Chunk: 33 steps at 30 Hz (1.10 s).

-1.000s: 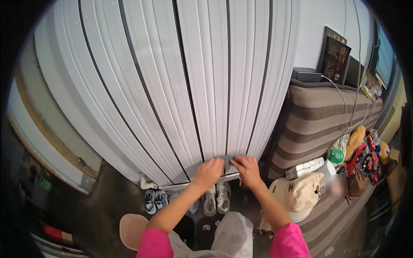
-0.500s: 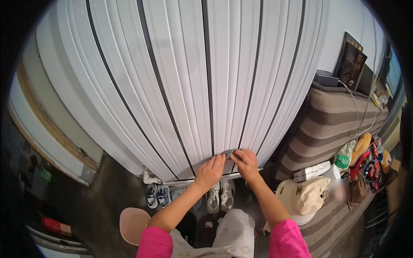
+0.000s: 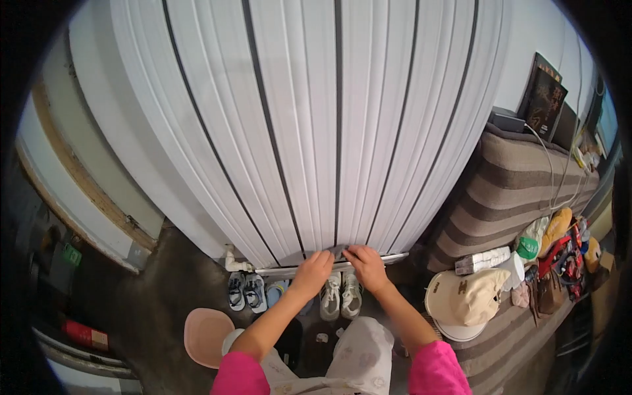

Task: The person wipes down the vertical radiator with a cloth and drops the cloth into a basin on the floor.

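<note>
My left hand [image 3: 315, 271] is closed at the foot of a tall white radiator [image 3: 316, 145] with vertical panels and dark gaps. Close beside it, my right hand [image 3: 366, 266] is closed too, with its fingers bent. Between the two hands shows a small grey cloth-like piece [image 3: 340, 251], pinched by the fingers and mostly hidden by them. Both hands are against the lower panels, just above the radiator's bottom rail [image 3: 395, 258]. A white pipe fitting [image 3: 233, 260] is at the rail's left end.
White sneakers [image 3: 341, 296], blue-and-white shoes [image 3: 247, 293] and blue slippers [image 3: 278, 291] stand under the radiator. A pink basin [image 3: 208, 337] is on the floor at left. On the right, a striped sofa [image 3: 510, 191] carries a cream cap [image 3: 465, 299] and several bags.
Both hands have moved lower on the radiator, with a little more space between them. The grey piece has gone down with them. The view has shifted slightly.
</note>
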Tool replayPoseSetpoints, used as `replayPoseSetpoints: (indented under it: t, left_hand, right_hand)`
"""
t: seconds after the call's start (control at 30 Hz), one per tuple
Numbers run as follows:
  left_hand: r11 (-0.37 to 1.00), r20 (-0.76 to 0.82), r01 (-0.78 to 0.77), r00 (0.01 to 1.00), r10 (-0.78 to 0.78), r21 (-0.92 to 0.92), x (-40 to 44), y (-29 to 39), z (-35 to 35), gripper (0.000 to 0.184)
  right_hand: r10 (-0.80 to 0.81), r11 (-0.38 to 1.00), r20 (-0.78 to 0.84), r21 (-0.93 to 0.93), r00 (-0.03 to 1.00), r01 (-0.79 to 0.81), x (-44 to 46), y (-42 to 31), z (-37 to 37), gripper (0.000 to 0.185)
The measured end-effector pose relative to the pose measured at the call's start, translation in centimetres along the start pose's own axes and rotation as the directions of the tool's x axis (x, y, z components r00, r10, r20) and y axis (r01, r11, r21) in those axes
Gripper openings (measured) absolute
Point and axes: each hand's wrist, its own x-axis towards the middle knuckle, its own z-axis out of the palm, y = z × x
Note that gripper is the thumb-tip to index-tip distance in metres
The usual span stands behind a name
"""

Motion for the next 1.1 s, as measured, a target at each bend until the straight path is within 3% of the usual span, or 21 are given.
replayPoseSetpoints:
  t: [0.03, 0.07, 0.17, 0.2, 0.33, 0.5, 0.77, 0.93, 1.0, 1.1]
  left_hand:
    - [0.997, -0.192, -0.074, 0.979, 0.073, 0.005, 0.7, -0.5, -1.9, 0.03]
    - [0.995, -0.283, -0.096, 0.954, 0.1, 0.029, 1.7, -0.6, -4.4, 0.035]
    - [0.974, -0.414, -0.073, 0.897, 0.158, 0.213, 4.6, -1.3, -9.9, 0.028]
    - [0.969, -0.424, -0.063, 0.891, 0.162, 0.239, 5.3, -1.5, -10.5, 0.027]
    - [0.954, -0.459, -0.086, 0.861, 0.217, 0.288, 5.2, -2.5, -8.5, 0.027]
    - [0.961, -0.342, -0.048, 0.928, 0.144, 0.273, 1.6, -3.4, -5.1, 0.036]
    - [0.975, -0.32, -0.064, 0.938, 0.132, 0.214, -1.1, -4.6, 0.0, 0.024]
    - [0.991, -0.168, -0.029, 0.984, 0.052, 0.133, -4.0, -5.7, 4.0, 0.017]
    - [0.996, -0.225, -0.01, 0.974, 0.031, 0.094, -4.3, -5.8, 2.6, 0.02]
    - [0.988, -0.386, -0.049, 0.917, 0.102, 0.145, -2.3, -6.0, -4.6, 0.023]
  right_hand:
    - [-0.047, 0.999, -0.063, 0.01, 0.997, 0.047, 2.0, -0.7, -1.1, 0.045]
    - [-0.064, 0.998, -0.089, 0.001, 0.994, 0.065, 3.9, -1.1, -2.2, 0.046]
    - [-0.16, 0.984, -0.299, -0.129, 0.941, 0.126, 10.1, -2.7, -5.0, 0.042]
    - [-0.189, 0.976, -0.356, -0.169, 0.915, 0.136, 11.4, -3.1, -5.2, 0.042]
    - [-0.205, 0.976, -0.312, -0.139, 0.928, 0.169, 11.0, -2.6, -2.3, 0.039]
    - [-0.158, 0.985, -0.281, -0.108, 0.947, 0.132, 7.8, -2.1, 0.9, 0.041]
    - [-0.084, 0.996, -0.224, -0.02, 0.971, 0.082, 2.2, -1.6, 6.3, 0.037]
    - [0.045, 0.999, -0.018, 0.025, 0.999, -0.044, -1.5, -2.9, 8.3, 0.039]
    - [0.058, 0.998, -0.014, 0.038, 0.998, -0.057, -1.0, -3.6, 7.6, 0.041]
    - [-0.079, 0.994, -0.127, 0.063, 0.989, 0.087, 5.4, -5.1, 3.7, 0.044]
